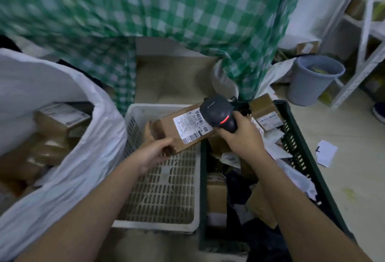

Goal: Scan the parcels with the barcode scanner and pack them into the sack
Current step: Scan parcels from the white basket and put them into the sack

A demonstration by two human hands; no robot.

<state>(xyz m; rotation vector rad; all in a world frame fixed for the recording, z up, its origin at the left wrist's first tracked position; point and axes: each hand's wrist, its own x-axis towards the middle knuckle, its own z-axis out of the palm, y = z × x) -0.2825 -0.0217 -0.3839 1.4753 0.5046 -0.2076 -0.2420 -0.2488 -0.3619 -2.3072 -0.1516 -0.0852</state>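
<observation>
My left hand (155,149) grips the near end of a brown cardboard parcel (166,128) with a white barcode label, held above the white plastic crate (133,124). My right hand (241,136) grips a dark barcode scanner (218,113) with a red light showing, its head over the label's right end. The white sack (79,161) stands open at the left with several brown parcels (60,120) inside. More parcels (266,111) and bags lie in the dark green crate (291,140) at the right.
A green checked cloth (166,11) hangs across the back. A grey bucket (312,80) and a white metal shelf (364,42) stand at the right. A scrap of white paper (327,153) lies on the floor beside the green crate.
</observation>
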